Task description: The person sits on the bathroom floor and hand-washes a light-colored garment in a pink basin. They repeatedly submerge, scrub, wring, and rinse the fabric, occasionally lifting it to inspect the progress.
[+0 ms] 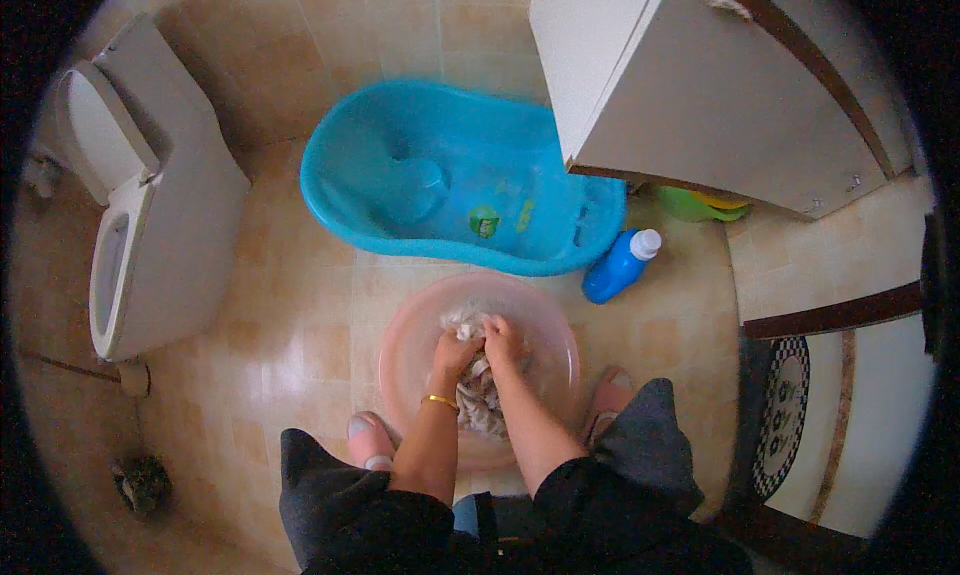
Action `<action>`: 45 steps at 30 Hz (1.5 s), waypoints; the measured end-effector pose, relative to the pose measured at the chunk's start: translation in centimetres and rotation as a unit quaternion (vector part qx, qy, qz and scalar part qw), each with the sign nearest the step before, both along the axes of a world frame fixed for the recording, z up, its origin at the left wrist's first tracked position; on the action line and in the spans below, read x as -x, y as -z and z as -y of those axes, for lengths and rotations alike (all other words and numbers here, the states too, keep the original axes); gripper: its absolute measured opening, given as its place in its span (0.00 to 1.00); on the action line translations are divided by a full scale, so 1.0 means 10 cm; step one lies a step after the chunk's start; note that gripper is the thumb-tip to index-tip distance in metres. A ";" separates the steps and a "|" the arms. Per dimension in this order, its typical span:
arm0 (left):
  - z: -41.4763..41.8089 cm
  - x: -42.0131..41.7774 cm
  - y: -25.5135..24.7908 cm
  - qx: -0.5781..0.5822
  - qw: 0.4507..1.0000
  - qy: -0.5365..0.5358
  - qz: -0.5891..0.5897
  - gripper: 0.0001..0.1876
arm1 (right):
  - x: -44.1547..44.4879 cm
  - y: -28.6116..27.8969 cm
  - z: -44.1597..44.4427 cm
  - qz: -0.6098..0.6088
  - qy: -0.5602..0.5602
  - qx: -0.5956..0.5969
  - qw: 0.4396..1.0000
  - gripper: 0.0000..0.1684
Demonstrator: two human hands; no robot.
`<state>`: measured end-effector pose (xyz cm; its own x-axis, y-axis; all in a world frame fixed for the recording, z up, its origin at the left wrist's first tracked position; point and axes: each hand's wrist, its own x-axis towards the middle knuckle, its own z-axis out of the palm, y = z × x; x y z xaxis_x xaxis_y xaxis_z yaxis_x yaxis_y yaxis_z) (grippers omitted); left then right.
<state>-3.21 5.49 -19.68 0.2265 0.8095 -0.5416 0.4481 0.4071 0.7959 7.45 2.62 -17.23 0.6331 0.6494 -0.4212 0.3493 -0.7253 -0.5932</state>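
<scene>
My left hand (455, 352) and my right hand (504, 340) are close together over a round pink plastic basin (405, 365) on the floor. Both grip a pale, wet-looking cloth (466, 318), bunched between the thumbs and fingers. More of the cloth, or a second piece with a brownish pattern (480, 406), lies crumpled in the basin below my wrists; whether the two are joined I cannot tell. The basin seems to hold some water. A gold-coloured bracelet (440, 401) circles my left wrist. My fingertips are partly hidden in the folds.
Beyond the basin lies a blue plastic baby bathtub (360, 222). A blue bottle with a white cap (616, 269) stands by its right end. A white cabinet (697, 110) overhangs the right. At left is a toilet (176, 222) with its lid raised. My pink slippers (369, 436) flank the basin.
</scene>
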 end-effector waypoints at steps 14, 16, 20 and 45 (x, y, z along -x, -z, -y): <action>0.28 -0.13 -1.30 -0.075 0.987 0.133 -0.056 0.15 | -0.35 0.37 1.00 -0.175 0.115 -0.303 0.930 0.16; 0.31 -0.13 -1.21 -0.064 0.983 0.055 -0.166 0.18 | -0.29 0.37 1.07 -0.149 0.180 -0.231 0.945 0.20; 0.60 -0.03 -1.21 -0.152 0.921 0.045 -0.357 0.31 | -0.08 -0.37 0.86 0.112 0.060 -0.200 0.972 0.28; 0.34 -0.07 -0.04 -0.073 0.912 0.143 -0.378 0.20 | -0.08 -0.24 -0.01 0.131 -0.144 0.063 0.979 0.15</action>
<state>-2.54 2.14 -19.27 0.0461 0.8523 -0.5210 0.9622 0.1022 0.2524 8.24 2.70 -14.80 0.5286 0.7702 -0.3568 0.6783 -0.6360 -0.3680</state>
